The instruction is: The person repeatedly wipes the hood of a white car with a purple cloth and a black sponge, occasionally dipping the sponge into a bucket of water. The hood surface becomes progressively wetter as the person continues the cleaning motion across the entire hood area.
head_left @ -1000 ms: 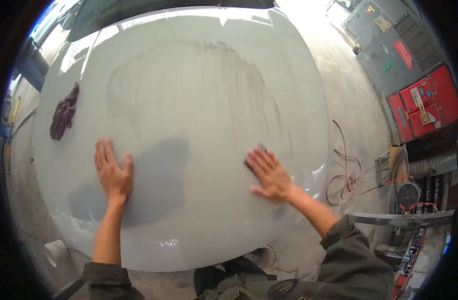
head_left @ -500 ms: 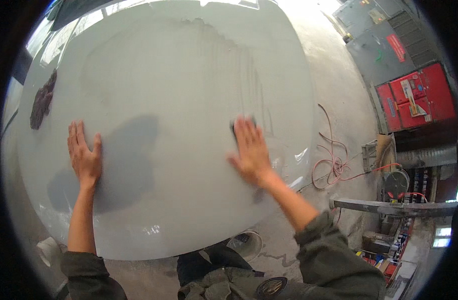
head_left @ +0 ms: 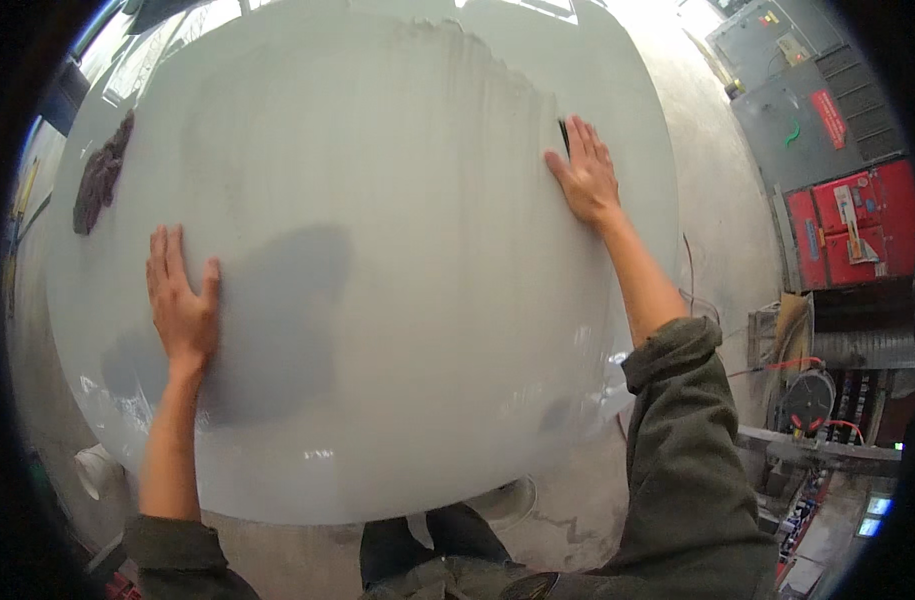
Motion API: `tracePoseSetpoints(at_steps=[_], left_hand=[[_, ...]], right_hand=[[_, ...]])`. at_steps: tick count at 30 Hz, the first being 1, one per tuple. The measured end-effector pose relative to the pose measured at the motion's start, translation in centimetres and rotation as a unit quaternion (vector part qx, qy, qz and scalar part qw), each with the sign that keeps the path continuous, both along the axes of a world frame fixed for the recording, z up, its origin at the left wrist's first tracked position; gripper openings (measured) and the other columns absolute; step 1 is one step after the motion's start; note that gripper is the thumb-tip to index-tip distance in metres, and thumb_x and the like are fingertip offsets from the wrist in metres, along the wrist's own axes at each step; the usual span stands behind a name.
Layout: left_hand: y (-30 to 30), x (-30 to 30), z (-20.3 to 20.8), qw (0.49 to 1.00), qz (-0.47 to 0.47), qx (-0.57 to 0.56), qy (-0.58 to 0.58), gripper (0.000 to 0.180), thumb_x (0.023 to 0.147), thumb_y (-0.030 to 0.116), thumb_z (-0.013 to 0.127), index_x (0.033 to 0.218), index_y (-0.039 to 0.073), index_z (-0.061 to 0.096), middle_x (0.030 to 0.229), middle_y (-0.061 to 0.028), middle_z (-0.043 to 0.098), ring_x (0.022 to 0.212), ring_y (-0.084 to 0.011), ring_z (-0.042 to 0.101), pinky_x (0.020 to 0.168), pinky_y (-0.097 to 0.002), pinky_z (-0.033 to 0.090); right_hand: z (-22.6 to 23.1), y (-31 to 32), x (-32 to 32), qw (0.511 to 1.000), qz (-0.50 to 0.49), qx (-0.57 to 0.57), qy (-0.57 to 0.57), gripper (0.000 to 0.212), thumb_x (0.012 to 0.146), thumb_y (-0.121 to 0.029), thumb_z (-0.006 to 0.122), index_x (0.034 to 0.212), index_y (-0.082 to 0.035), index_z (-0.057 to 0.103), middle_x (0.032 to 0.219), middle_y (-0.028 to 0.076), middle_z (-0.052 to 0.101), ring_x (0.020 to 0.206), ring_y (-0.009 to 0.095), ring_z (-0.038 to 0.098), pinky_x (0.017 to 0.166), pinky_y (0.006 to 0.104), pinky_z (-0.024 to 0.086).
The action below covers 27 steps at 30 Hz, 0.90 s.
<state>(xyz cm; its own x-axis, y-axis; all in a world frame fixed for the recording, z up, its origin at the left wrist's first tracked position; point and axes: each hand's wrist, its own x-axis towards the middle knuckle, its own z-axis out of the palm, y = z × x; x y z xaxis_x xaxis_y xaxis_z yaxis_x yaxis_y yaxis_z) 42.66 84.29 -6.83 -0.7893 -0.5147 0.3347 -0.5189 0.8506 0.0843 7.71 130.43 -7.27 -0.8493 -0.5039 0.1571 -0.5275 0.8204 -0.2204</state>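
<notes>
A broad, pale grey-white car hood [head_left: 417, 400] fills the middle of the view, its surface wet and streaked. On its left side my left hand [head_left: 183, 305] lies flat with fingers stretched out and nothing in it. My right hand [head_left: 589, 178] presses a thin dark pad [head_left: 564, 137] against the hood's upper right; only the pad's edge shows beside the fingers, the rest being covered. Beyond my left hand lies a crumpled dark purple-brown cloth [head_left: 102, 176], near the hood's left edge.
A whitish bucket [head_left: 505, 500] stands on the floor under the front edge, partly hidden. At the right are a red cabinet [head_left: 852, 230], grey cabinets [head_left: 792, 120] and a hose reel [head_left: 809, 400] with a red hose. A white round container [head_left: 99, 472] sits at lower left.
My right hand has slid the pad away from me and to the right across the hood. My left hand stays on the same area. The whole view has shifted somewhat.
</notes>
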Motion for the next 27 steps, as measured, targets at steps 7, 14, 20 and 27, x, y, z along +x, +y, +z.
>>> tracePoseSetpoints(at_steps=[7,14,20,27], left_hand=[[-4.3,1.6,-2.4,0.998,0.008,-0.06,-0.013,0.072,0.103,0.055,0.047,0.161,0.013,0.037,0.169,-0.0128,0.031,0.158,-0.0295,0.024,0.13,-0.0469,0.018],[-1.1,1.8,-1.0,0.999,0.003,-0.031,-0.013,0.072,0.103,0.05,0.049,0.161,0.009,0.036,0.168,-0.0148,0.03,0.158,-0.0297,0.022,0.13,-0.0468,0.016],[1.6,1.0,1.5,1.0,-0.005,0.029,-0.002,0.071,0.099,0.042,0.055,0.159,0.006,0.038,0.167,-0.0174,0.031,0.157,-0.0321,0.024,0.13,-0.0471,0.017],[0.4,1.6,1.5,1.0,0.012,-0.001,-0.008,0.071,0.101,0.045,0.054,0.158,0.006,0.038,0.167,-0.0162,0.031,0.157,-0.031,0.025,0.13,-0.0468,0.018]], right_hand=[[-2.5,3.9,20.4,0.998,0.067,0.005,-0.01,0.091,0.105,-0.066,0.035,0.164,0.001,0.018,0.173,0.017,0.016,0.161,0.033,0.011,0.13,0.0503,0.007],[-2.7,9.1,22.0,0.991,0.126,0.039,-0.007,0.088,0.104,-0.064,0.039,0.166,-0.005,0.019,0.174,0.013,0.016,0.162,0.028,0.011,0.131,0.0474,0.004],[0.8,-2.4,2.2,0.999,-0.037,0.014,-0.026,0.085,0.105,-0.064,0.036,0.166,-0.006,0.02,0.174,0.013,0.017,0.161,0.028,0.013,0.131,0.0457,0.006],[-1.3,-6.3,14.5,0.997,0.072,0.005,0.018,0.089,0.105,-0.066,0.035,0.165,-0.002,0.021,0.174,0.015,0.015,0.161,0.032,0.012,0.13,0.0501,0.007]])
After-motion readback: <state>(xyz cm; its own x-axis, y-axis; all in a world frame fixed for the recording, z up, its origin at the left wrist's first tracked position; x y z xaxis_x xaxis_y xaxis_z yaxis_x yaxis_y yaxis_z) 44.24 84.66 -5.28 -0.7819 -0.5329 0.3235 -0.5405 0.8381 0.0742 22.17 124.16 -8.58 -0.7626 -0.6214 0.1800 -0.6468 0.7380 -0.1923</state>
